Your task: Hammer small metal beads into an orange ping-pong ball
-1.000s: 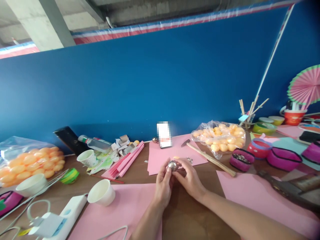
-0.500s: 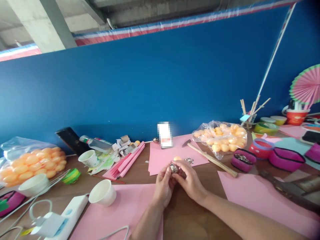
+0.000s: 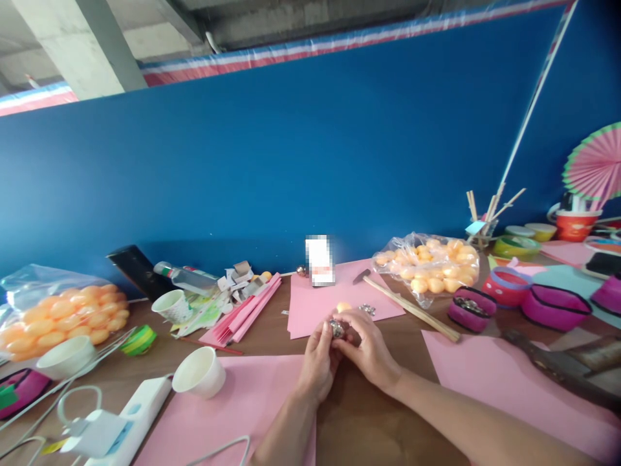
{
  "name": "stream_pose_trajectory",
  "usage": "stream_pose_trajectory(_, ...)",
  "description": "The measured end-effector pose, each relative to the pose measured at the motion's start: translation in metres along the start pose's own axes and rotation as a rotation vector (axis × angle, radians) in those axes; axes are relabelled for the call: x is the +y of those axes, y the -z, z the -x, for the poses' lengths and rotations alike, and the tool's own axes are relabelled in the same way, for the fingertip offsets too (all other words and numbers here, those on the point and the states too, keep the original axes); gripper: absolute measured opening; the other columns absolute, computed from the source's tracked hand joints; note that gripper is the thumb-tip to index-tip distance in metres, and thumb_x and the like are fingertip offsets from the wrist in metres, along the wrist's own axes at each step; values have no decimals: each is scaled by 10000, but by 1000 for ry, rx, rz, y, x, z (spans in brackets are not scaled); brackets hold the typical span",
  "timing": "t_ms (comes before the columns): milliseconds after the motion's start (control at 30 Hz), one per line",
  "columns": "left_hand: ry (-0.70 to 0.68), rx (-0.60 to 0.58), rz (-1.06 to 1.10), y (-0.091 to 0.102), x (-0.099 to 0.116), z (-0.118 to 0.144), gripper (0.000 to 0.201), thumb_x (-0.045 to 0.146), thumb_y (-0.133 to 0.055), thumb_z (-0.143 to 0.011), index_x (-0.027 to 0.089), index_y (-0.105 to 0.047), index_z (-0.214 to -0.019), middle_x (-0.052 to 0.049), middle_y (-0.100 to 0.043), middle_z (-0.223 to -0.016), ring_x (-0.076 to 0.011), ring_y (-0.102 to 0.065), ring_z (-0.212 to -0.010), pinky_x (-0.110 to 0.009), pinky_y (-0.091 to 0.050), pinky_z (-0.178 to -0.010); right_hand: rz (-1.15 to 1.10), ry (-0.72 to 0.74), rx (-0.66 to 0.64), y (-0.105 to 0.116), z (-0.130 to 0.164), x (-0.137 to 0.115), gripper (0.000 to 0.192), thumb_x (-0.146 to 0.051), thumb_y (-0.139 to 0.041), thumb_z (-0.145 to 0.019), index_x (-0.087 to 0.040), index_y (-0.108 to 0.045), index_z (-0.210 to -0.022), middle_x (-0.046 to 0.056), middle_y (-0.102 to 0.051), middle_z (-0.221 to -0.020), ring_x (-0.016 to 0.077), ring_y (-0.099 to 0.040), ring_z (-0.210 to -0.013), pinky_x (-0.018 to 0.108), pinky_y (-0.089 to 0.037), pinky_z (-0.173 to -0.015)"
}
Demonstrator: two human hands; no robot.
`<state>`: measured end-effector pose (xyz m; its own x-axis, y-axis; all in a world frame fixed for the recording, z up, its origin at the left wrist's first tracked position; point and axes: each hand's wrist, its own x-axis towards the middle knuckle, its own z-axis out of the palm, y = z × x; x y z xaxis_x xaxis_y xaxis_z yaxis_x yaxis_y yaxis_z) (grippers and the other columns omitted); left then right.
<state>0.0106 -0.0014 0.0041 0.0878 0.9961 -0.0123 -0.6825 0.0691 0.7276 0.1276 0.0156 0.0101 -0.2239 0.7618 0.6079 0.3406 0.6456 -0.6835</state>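
Between my two hands is a small, shiny metallic-looking ball (image 3: 337, 329) with a bumpy surface. My left hand (image 3: 317, 359) closes round its left side, the thumb lying near the top. From the right, the bent fingers of my right hand (image 3: 371, 346) press at it and hide part of it. Just beyond my fingertips lie an orange ball (image 3: 343, 307) and a little heap of silvery bits (image 3: 367, 309), too small to make out surely. A hammer (image 3: 412, 307) with a wooden handle lies to the right of them.
Bags of orange balls stand at left (image 3: 68, 317) and right (image 3: 436, 262). A white paper bowl (image 3: 198, 372) and a power strip (image 3: 133, 421) are at front left. Purple pouches (image 3: 555, 309) line the right side. A blue wall (image 3: 301, 142) rises behind.
My hands stay in nearly the same place around the metallic-looking ball. My right fingers have shifted slightly, and the ball's visible surface looks a little different.
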Motion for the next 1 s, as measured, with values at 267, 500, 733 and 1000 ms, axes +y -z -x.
stream_pose_trajectory(267, 116, 75, 143, 9, 11, 0, 369, 525, -467, -743, 178, -533, -849, 10, -532, -636, -37, -401, -433, -147, -310, -396, 15, 22, 12, -1, 3, -3, 346, -287, -466, -813, -206, -444, -1149, 95, -501, -1132, 229, -446, -1085, 403, -373, -935)
stream_pose_trajectory(500, 162, 14, 142, 8, 11, -1, 322, 496, -439, -772, 177, -475, -751, 60, -403, -491, 5, -166, -312, -111, -107, -290, -20, 2, -17, 1, 4, -3, 312, -273, -429, -830, -211, -444, -1135, 90, -524, -1082, 215, -488, -1018, 367, -421, -873)
stream_pose_trajectory(733, 166, -7, 206, 11, 11, -2, 244, 418, -462, -786, 178, -481, -752, 51, -429, -511, 7, -193, -316, -99, -131, -284, -39, -37, -33, -1, 5, -1, 280, -265, -416, -839, -215, -454, -1111, 80, -518, -1081, 206, -483, -1021, 361, -407, -890)
stream_pose_trajectory(1000, 145, 124, 243, 7, 13, -2, 158, 290, -555, -744, 163, -532, -835, -43, -598, -806, -91, -558, -633, -189, -473, -559, -64, -47, -7, -2, 4, -1, 264, -253, -406, -845, -213, -458, -1100, 80, -513, -1079, 200, -483, -1021, 354, -406, -893)
